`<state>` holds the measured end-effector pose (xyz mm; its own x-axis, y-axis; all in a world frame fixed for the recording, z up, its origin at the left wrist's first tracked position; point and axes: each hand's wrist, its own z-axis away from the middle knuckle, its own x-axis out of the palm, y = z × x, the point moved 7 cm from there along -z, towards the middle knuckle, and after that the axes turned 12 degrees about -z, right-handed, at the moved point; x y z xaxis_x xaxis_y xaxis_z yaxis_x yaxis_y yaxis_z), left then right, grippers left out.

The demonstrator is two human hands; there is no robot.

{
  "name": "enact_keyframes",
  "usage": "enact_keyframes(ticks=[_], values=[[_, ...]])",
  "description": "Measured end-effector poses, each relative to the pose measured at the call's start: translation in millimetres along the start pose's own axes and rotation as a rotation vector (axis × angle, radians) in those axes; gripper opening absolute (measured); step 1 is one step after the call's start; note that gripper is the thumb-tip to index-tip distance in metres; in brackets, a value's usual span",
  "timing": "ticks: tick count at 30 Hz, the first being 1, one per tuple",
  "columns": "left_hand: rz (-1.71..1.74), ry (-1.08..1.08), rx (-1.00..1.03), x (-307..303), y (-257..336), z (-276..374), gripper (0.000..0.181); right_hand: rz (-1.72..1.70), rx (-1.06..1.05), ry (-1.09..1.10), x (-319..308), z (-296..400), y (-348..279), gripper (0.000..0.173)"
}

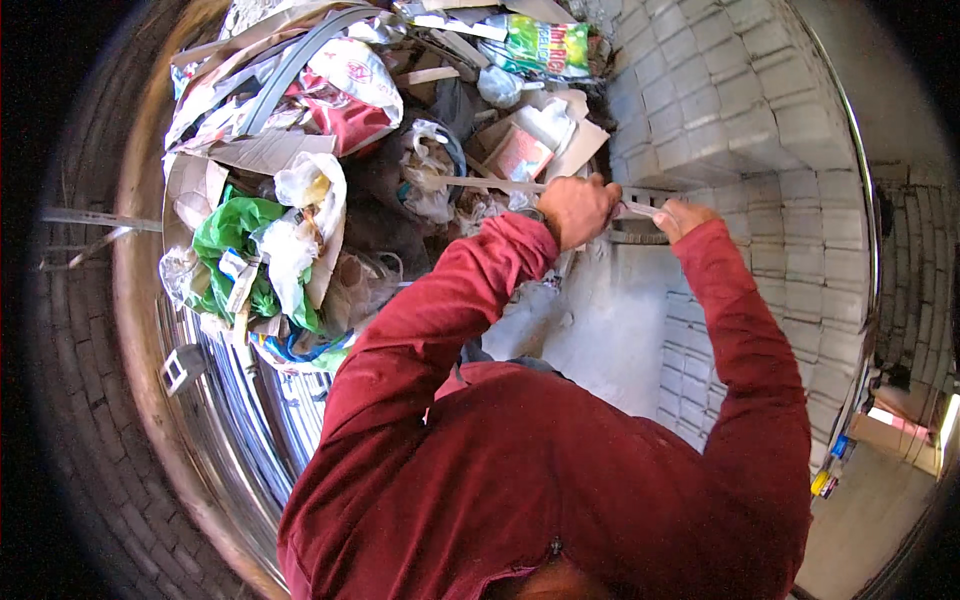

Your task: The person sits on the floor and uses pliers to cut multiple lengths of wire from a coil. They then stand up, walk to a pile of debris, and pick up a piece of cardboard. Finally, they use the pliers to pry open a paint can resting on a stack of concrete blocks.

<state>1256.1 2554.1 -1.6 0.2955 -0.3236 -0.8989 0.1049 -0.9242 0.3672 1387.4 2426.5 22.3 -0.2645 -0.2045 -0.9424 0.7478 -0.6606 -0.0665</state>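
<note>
My left hand [581, 211] is closed around a long pale strip [491, 183], wood or plastic, I cannot tell which. One end of it reaches left over the rubbish, above a crumpled whitish plastic bag [427, 161]. At the other end, my right hand [686, 219] pinches the strip, a short span apart from the left. Just beyond the left hand lie an open cardboard piece [589, 139] and a reddish printed box [517, 155]. A clear crumpled piece of plastic [501, 86] rests farther up the heap.
A cardboard box [196, 184] holding green and white plastic bags stands at left. Above it lie a red and white sack [352, 97] and a bent grey strip [296, 67]. Stacked grey blocks [795, 225] rise at right. Long metal lengths [240, 405] lie lower left, near a hollow block [182, 369].
</note>
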Motion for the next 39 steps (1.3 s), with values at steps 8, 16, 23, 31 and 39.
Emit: enact_keyframes(ticks=[8, 16, 23, 31, 39], values=[[-0.056, -0.229, 0.239, 75.7, 99.3, 21.1, 0.031, -0.244, -0.031, 0.237, 82.1, 102.2, 56.6, 0.041], [-0.193, -0.442, 0.254, 132.0, 250.2, 65.1, 0.037, -0.330, 0.330, 0.203, 150.4, 246.8, 149.6, 0.043], [-0.188, -0.433, 0.578, 182.3, 408.0, 107.5, 0.041, -0.440, 0.625, 0.222, 196.1, 410.8, 221.2, 0.048], [-0.187, -0.529, 1.013, 208.9, 526.5, 126.2, 0.042, -0.595, 0.809, 0.303, 217.4, 554.0, 253.7, 0.047], [-0.170, -0.559, 1.086, 257.8, 568.6, 107.2, 0.035, -0.571, 0.938, 0.431, 235.7, 584.1, 262.7, 0.044]])
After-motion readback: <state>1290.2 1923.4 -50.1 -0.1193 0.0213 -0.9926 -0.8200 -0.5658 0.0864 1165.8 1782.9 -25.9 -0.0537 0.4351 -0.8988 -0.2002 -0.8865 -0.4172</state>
